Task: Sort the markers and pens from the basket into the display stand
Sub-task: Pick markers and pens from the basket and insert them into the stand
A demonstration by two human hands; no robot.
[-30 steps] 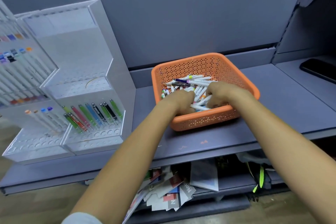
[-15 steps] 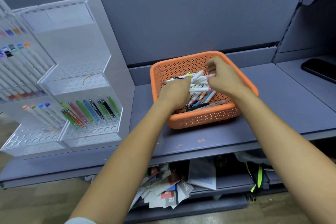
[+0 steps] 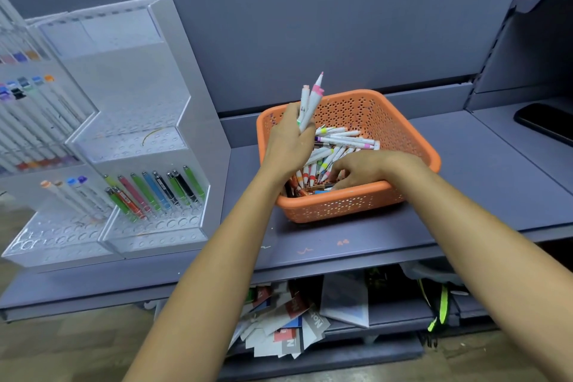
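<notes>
An orange perforated basket (image 3: 387,121) sits on the grey shelf, full of white markers and pens (image 3: 344,138). My left hand (image 3: 286,141) is at the basket's left side and grips a small bunch of white markers (image 3: 310,102) that stick upward, one with a pink cap. My right hand (image 3: 362,169) reaches down into the near part of the basket, fingers curled among the pens; whether it holds one is hidden. The clear acrylic display stand (image 3: 161,226) stands to the left, with coloured pens (image 3: 155,192) in its lower right tier and white markers (image 3: 71,195) beside them.
The grey shelf (image 3: 325,245) runs in front of a grey back wall. A black phone (image 3: 545,122) lies at the far right. Papers and packets (image 3: 285,329) are piled on the lower shelf, beside a black item with neon green straps (image 3: 440,304).
My left hand has lifted a bunch of white markers upright out of the basket. My right hand has moved from the far side of the pile down to the near side.
</notes>
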